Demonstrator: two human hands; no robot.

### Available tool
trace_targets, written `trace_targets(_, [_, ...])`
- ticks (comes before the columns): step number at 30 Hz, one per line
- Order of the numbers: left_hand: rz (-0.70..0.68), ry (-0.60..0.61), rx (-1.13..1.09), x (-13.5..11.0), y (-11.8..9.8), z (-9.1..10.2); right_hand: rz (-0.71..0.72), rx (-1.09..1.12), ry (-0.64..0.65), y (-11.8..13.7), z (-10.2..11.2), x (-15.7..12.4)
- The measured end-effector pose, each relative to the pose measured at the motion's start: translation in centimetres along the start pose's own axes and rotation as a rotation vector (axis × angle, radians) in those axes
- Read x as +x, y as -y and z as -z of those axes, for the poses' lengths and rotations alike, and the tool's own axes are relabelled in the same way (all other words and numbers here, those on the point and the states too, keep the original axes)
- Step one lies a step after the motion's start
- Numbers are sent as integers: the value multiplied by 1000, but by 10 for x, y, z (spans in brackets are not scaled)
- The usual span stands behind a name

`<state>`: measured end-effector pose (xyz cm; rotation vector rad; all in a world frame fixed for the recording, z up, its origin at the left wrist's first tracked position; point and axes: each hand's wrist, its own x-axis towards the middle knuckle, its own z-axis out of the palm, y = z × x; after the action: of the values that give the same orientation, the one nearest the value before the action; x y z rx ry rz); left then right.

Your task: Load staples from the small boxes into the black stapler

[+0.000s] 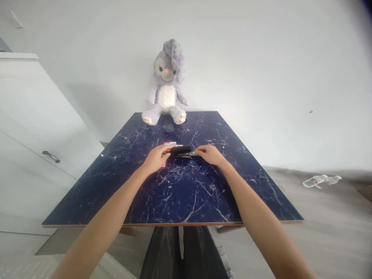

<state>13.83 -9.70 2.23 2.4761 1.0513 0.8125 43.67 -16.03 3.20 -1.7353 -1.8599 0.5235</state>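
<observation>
A black stapler (pixel 180 151) lies in the middle of the dark blue marbled table (pixel 180 193). My left hand (pixel 155 157) grips its left end with curled fingers. My right hand (pixel 209 154) pinches the metal part at its right end. Under the stapler and my left hand lies a small red and white card or packet (pixel 169 144), mostly hidden.
A grey plush rabbit (pixel 167 83) sits at the table's far edge against the white wall. A white cabinet (pixel 31 128) with a dark handle stands to the left. Clear plastic bottles (pixel 321 180) lie on the floor at the right. Black bags (pixel 180 252) sit under the near edge.
</observation>
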Motion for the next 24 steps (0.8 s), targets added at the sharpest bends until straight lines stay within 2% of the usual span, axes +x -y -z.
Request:
trace_targets(7, [17,2,-6,0,-4,0,22,22,43,2,1,-1])
trace_targets(11, [17,1,-1,-1,-7,1,28,16,-2,1,-4,0])
trace_targets(18, [35,9,-3,-1,-9,2,64,-134,-19,2,-9,2])
trace_targets(24, [45,6,14,0,-14,4,56,-12,48,-1,-5,1])
